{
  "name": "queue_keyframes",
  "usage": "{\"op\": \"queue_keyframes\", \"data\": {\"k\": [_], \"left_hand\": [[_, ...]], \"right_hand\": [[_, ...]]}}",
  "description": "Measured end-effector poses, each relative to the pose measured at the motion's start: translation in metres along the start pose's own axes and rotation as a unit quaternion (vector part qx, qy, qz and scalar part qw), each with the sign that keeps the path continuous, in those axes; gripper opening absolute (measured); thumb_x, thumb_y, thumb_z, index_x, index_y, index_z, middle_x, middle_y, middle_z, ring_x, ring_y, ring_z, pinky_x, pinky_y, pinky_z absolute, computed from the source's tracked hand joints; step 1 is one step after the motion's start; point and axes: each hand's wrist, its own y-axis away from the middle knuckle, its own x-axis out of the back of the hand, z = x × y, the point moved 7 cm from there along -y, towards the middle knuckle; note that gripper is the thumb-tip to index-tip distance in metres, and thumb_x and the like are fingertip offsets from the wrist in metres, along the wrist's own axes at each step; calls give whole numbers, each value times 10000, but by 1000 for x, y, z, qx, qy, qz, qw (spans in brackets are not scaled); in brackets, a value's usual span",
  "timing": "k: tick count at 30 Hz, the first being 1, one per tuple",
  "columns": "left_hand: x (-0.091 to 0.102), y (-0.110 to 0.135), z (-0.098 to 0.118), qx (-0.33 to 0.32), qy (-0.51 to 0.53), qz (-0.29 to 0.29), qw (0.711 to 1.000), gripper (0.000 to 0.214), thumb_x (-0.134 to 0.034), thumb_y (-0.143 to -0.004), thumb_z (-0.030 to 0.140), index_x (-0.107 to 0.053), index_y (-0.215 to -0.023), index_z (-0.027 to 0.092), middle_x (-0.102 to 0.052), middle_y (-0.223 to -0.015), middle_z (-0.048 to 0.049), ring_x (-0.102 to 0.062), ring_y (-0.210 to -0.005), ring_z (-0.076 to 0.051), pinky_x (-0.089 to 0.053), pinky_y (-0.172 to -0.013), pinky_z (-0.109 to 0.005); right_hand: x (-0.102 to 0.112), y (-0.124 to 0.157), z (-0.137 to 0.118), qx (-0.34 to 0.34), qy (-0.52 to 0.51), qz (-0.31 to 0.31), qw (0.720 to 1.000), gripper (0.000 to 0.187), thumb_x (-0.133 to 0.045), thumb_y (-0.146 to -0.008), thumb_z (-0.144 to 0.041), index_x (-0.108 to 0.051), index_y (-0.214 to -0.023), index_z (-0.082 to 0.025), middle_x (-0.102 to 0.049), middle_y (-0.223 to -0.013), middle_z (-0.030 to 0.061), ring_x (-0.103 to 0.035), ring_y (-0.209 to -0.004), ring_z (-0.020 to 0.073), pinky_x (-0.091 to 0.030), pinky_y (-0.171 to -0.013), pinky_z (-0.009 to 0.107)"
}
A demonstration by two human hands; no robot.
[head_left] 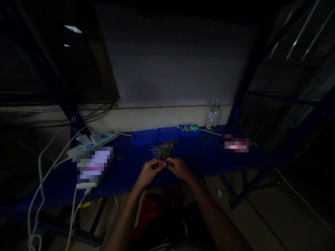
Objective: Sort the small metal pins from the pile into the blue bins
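My left hand [149, 170] and my right hand [179, 167] meet at the near side of a pile of small metal pieces [164, 149], which look like screws or pins with brass-coloured ends. Both hands have thumb and fingers pinched together. Between the fingertips shows a tiny bright metal piece [165, 164], too small and dark to name. Fingers of both hands seem to touch it. The pile lies loose on the blue table [123, 170], just beyond my fingertips.
Behind the pile stand a blue bin [143, 141], a second bin [167, 138] with a few small pieces, and a third bin [188, 133] holding green stuff. A plastic bottle [214, 116] stands back right. A power strip [104, 137] with white cables lies left; blurred-out items lie on both sides.
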Motion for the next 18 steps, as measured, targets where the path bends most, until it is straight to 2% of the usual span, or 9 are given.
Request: {"op": "queue_keyframes", "data": {"k": [5,8,11,13,16,18], "left_hand": [[10,-2,-16,39,-24,71,996,283,-525,-790,377,-661,-902,155,-670,-903,-57,-599,-814,-180,-441,-727,-264],[1,-4,-17,35,-60,40,997,274,-501,-800,366,-662,-896,167,-671,-898,-57,-602,-810,-182,-440,-738,-265],[-10,-4,-11,11,-105,-6,994,249,-490,-800,342,-666,-865,179,-668,-871,-58,-601,-792,-182,-434,-740,-265],[-13,-3,-9,8,-115,-16,993,248,-484,-799,339,-663,-860,178,-667,-864,-59,-600,-785,-182,-435,-731,-263],[-7,-5,-15,29,-96,-2,995,259,-485,-791,348,-655,-867,167,-672,-840,-54,-604,-752,-180,-444,-693,-256],[6,-14,-21,45,-104,30,993,263,-491,-785,354,-648,-870,161,-677,-829,-50,-608,-742,-180,-445,-681,-250]], "right_hand": [[6,-1,5,-21,-45,41,998,149,-505,-822,-286,-610,-861,-188,-647,-731,1,-593,-668,115,-413,-625,196],[12,-1,8,-31,-89,74,993,169,-493,-820,-291,-612,-872,-183,-641,-732,1,-595,-683,116,-424,-635,202],[12,-2,7,-30,-114,69,991,160,-503,-803,-281,-618,-857,-185,-640,-745,-1,-595,-695,120,-431,-643,209],[13,-2,8,-35,-118,70,990,158,-507,-795,-283,-616,-857,-186,-639,-744,2,-592,-692,124,-432,-639,215],[18,-2,16,-64,-118,118,984,194,-498,-794,-302,-590,-918,-183,-622,-702,1,-582,-655,128,-428,-604,219],[22,-2,23,-85,-117,157,977,222,-484,-799,-307,-569,-957,-177,-607,-673,-2,-573,-626,128,-419,-578,217]]}}
